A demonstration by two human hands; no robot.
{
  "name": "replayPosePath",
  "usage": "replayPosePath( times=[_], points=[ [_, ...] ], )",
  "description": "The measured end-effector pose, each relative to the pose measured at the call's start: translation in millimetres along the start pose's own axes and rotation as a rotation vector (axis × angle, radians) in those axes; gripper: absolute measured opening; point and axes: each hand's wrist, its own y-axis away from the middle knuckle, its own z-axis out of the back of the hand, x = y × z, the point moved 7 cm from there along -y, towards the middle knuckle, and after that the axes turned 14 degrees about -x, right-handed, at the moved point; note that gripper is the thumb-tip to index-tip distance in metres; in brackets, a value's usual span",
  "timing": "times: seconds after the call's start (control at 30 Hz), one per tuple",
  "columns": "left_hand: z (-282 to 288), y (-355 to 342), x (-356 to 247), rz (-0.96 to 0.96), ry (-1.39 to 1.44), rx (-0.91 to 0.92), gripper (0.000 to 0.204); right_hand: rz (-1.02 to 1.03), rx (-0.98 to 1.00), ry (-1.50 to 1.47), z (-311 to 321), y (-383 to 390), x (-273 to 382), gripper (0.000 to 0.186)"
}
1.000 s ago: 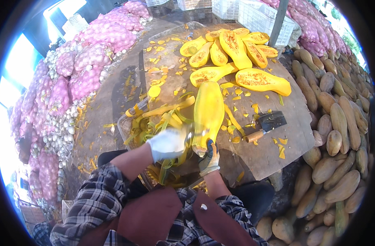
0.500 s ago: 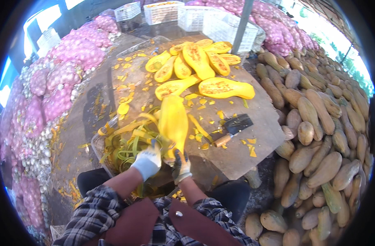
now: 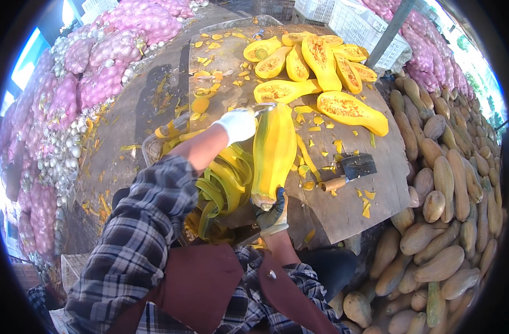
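Note:
My left hand (image 3: 236, 125), in a white glove, is closed on a metal peeler (image 3: 264, 108) at the top end of a long yellow squash (image 3: 274, 153). My right hand (image 3: 272, 214), in a dark-and-light glove, grips the squash's lower end. Long green and yellow peelings (image 3: 218, 186) are heaped in a tray left of the squash. A cleaver (image 3: 358, 166) with a wooden handle lies to its right on the worn board (image 3: 368, 206). Several halved yellow squashes (image 3: 352, 114) with seeds showing lie at the back of the board.
Pink net sacks of onions (image 3: 98, 83) line the left side, with loose bulbs around them. A big pile of tan squashes (image 3: 444, 256) fills the right. White plastic crates (image 3: 357, 30) and a post (image 3: 391, 33) stand behind the board. Scraps (image 3: 338, 147) are scattered on it.
My left hand has moved from the squash's lower end up to its top with the peeler. My right hand still grips the lower end.

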Motion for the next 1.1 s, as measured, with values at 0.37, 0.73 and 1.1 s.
replayPosePath(
  times=[0.37, 0.73, 1.1],
  points=[
    [-8, 147, -80, -0.002, -0.052, 0.268, 0.052, -0.044, 0.03, -0.009, 13, -17, 2, 0.06],
    [27, 35, -8, -0.074, -0.049, 0.036, 0.033, -0.039, 0.055, 0.045, 14, -7, 5, 0.061],
    [-22, 117, -60, -0.043, 0.002, 0.286, 0.044, -0.063, -0.04, -0.029, -1, -7, 8, 0.064]
  ],
)
